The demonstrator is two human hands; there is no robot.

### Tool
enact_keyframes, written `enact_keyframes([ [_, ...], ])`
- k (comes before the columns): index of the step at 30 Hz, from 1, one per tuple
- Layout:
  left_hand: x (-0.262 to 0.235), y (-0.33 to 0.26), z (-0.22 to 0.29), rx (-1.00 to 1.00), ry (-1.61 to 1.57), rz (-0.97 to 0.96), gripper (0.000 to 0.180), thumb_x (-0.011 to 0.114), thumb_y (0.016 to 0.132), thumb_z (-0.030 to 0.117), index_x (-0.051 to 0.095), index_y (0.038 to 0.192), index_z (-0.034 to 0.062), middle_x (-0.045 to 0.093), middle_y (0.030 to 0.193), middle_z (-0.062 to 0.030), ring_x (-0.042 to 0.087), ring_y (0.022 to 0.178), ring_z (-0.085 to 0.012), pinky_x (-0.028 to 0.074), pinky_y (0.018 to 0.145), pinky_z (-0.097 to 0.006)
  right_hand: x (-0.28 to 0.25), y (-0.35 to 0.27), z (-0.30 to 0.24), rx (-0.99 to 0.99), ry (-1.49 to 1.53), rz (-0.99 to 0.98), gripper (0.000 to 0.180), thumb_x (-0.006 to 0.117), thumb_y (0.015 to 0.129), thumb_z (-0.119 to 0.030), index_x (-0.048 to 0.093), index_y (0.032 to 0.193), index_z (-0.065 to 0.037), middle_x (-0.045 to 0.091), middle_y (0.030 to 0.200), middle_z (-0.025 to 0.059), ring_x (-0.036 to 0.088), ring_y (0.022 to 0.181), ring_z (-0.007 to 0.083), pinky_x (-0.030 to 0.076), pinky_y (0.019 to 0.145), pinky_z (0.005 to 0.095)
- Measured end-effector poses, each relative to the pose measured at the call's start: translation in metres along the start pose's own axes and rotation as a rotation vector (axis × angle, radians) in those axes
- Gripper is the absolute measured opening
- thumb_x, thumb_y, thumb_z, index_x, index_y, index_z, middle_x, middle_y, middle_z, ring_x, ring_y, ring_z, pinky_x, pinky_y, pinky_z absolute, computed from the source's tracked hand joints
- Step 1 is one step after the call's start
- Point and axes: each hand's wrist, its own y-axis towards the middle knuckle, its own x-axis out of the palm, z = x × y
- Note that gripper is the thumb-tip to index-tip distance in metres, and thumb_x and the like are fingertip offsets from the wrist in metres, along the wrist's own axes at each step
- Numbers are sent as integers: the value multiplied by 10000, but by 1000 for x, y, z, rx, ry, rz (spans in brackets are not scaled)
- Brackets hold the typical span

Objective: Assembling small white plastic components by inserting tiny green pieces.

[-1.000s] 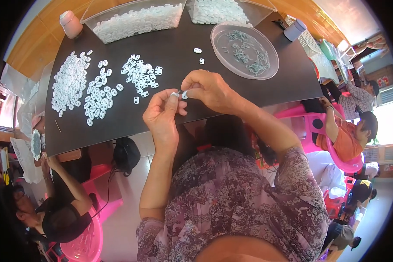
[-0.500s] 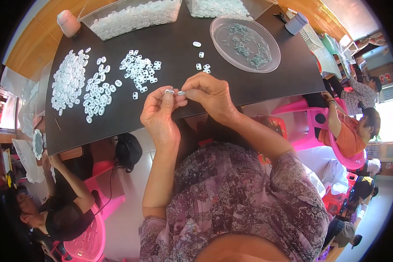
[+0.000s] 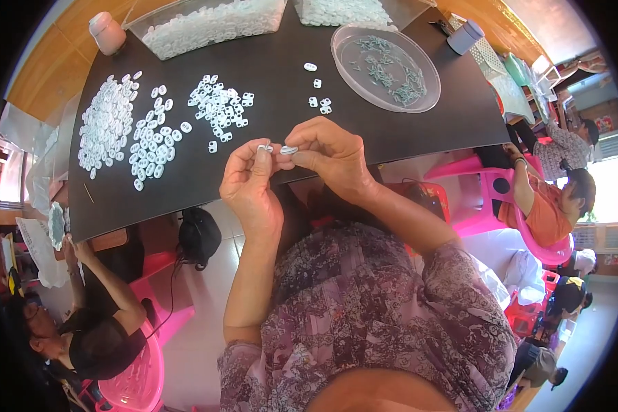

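My left hand (image 3: 256, 180) pinches a small white plastic piece (image 3: 265, 147) between thumb and fingertips, just past the table's near edge. Close beside it, my right hand (image 3: 331, 152) grips a small white oval piece (image 3: 289, 150) with thumb and forefinger. The two pieces are nearly end to end; whether they touch I cannot make out. On the dark table (image 3: 275, 89), a heap of squarish white two-hole pieces (image 3: 220, 103) lies beyond my left hand. Several loose white pieces (image 3: 314, 101) sit beyond my right hand.
A round clear tray (image 3: 429, 96) with thin grey-green pins stands at the far right. Two heaps of white oval pieces (image 3: 108, 123) (image 3: 152, 147) lie left. Clear bins (image 3: 206, 48) of white pieces line the back. Jars (image 3: 108, 33) (image 3: 465, 37) flank them. Other people sit on both sides.
The oval piece in my right fingers has turned and shows more of its length. My left hand keeps its pinch almost in place.
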Motion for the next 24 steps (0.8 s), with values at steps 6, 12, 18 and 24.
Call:
enact_keyframes([
  [6,-1,-3,1,26,-5,-15,118,555,880,36,571,960,-50,633,842,-128,611,689,-175,514,671,-284,2,-3,2,-154,1,-17,156,599,780,102,621,914,26,561,1001,83,594,885,138,504,772,262],
  [12,-2,-4,1,28,16,-13,119,555,879,33,569,962,-51,633,849,-128,606,691,-170,508,682,-282,2,-3,-1,-179,-29,-12,175,617,766,91,631,918,7,572,993,83,572,869,126,470,724,247],
  [18,0,-4,2,26,7,-5,117,549,881,30,567,961,-53,634,840,-127,607,684,-173,513,675,-282,7,-1,2,-252,-28,47,163,646,729,74,615,861,-17,577,900,63,575,755,95,465,631,215],
  [24,1,-2,5,-64,-29,-19,119,554,881,38,570,956,-53,633,809,-122,616,669,-171,529,629,-275,0,0,0,-212,-73,6,146,614,771,69,622,894,-10,582,910,65,575,795,114,471,700,239],
])
